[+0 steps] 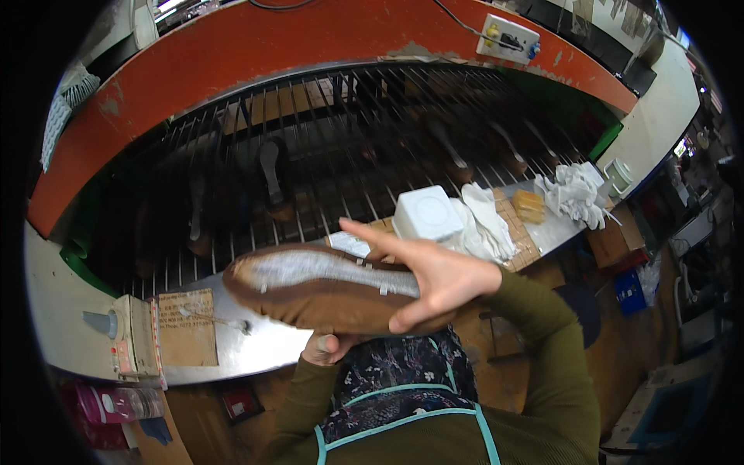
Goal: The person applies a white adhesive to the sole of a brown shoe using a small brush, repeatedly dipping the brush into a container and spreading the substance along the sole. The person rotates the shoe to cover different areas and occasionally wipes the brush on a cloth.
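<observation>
In front of me a brown shoe upper on a last point(341, 306) is held level, bottom side up. Its pale, shiny bottom faces upward, with small light bits along the edges. My right hand point(446, 279) spans the end on the right, thumb on the near edge and fingers across the far edge. Below the near side is my left hand point(325, 347), closed against the underneath; the shoe covers most of its fingers.
Beyond the ledge, a conveyor of metal rods point(333, 147) carries several dark shoes under an orange-red hood point(310, 35). On the ledge are a white block point(428, 215), white cloths point(486, 221), a yellowish block point(528, 207), crumpled gloves point(575, 194) and a cardboard piece point(188, 329).
</observation>
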The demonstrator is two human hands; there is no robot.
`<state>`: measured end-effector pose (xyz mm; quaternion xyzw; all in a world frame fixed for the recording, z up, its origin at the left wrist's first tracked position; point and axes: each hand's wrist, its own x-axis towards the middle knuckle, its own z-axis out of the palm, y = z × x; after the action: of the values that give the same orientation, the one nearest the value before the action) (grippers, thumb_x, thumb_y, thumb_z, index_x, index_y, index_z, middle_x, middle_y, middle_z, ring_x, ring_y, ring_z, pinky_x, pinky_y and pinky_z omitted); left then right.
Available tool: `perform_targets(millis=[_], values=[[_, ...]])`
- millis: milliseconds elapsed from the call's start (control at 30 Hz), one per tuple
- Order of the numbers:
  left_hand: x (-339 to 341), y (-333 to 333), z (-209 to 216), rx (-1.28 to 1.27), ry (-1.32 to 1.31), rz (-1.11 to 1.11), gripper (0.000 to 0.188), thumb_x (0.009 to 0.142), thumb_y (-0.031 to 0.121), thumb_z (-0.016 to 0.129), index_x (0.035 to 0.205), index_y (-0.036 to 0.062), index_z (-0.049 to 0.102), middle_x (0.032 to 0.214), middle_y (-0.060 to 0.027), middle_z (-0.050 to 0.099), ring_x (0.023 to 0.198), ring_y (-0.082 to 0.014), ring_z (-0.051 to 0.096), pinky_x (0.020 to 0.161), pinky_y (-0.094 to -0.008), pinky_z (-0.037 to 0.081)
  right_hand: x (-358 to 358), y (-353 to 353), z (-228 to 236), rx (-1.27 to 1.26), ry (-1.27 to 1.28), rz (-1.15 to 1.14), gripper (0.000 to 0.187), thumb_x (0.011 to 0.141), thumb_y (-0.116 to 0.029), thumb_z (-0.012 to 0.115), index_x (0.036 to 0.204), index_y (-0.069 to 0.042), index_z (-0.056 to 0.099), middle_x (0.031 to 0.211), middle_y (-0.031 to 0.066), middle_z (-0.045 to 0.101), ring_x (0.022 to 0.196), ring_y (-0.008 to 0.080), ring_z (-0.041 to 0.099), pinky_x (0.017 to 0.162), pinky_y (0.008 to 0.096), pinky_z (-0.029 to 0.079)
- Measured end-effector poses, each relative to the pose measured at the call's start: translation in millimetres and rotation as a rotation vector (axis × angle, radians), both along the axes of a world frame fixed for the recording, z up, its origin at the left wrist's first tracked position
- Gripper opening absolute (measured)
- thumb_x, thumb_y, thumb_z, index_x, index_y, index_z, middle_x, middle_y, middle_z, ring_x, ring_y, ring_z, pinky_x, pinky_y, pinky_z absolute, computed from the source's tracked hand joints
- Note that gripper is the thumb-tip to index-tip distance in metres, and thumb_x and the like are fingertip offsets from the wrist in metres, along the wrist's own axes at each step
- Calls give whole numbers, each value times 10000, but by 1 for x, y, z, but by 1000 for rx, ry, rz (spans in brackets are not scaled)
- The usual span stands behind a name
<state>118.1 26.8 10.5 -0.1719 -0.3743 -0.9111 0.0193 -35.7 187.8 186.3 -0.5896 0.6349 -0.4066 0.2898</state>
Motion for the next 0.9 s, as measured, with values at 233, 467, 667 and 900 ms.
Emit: perform_targets(millis=[233, 467, 667, 900], values=[[35, -15, -13, -202, 113, -175, 848, 825, 459, 658, 1481, 146, 220, 1493, -150, 287, 1331, -328, 371, 1039, -472, 422, 33, 68, -82, -212, 45, -907, 455, 834, -196, 663, 1238, -23, 547, 956, 114, 665, 965, 292, 607, 907, 388, 448], [35, -5, -12, -60, -192, 32, 763, 860, 443, 588, 1471, 161, 230, 1501, -153, 266, 1341, -326, 356, 1049, -459, 417, 36, 91, -154, 223, 993, -1268, 293, 845, -227, 649, 1091, -72, 608, 947, 120, 577, 849, 275, 561, 865, 455, 346], [15, -1, -15, 5, -287, 168, 692, 889, 430, 528, 1463, 173, 239, 1508, -155, 248, 1349, -324, 344, 1058, -448, 413, 32, 110, -160, 296, 876, -1319, 151, 833, -221, 678, 979, -180, 680, 849, 29, 593, 763, 203, 546, 724, 363, 285], [-5, -8, -15, 26, -315, 323, 613, 924, 413, 458, 1454, 188, 250, 1516, -159, 227, 1359, -321, 329, 1069, -434, 407, 16, 126, -151, 185, 1026, -1209, 78, 814, -213, 700, 888, -193, 707, 772, -18, 578, 717, 168, 530, 722, 364, 267]])
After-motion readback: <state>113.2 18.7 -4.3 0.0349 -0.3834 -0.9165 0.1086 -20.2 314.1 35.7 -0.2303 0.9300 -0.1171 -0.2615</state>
